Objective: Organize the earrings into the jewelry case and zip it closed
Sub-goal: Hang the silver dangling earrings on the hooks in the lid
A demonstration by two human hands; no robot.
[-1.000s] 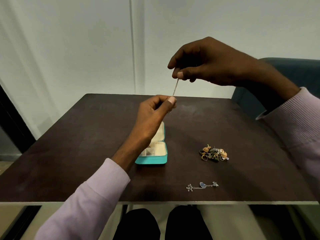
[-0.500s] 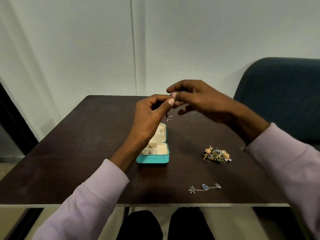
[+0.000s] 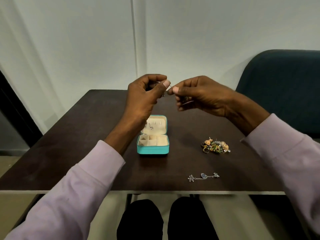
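The right hand (image 3: 199, 94), seen raised high above the left a second ago with a thin earring chain (image 3: 170, 86) stretched steeply between the two, has been brought down level with the left hand (image 3: 145, 96), so that thumb tips now almost meet and only a very short piece of chain is seen between them. Both hands have been drawn nearer the bench's far edge, and the jewelry case (image 3: 153, 149), earlier half hidden by the left wrist, is now uncovered, with its open lid and compartments exposed.
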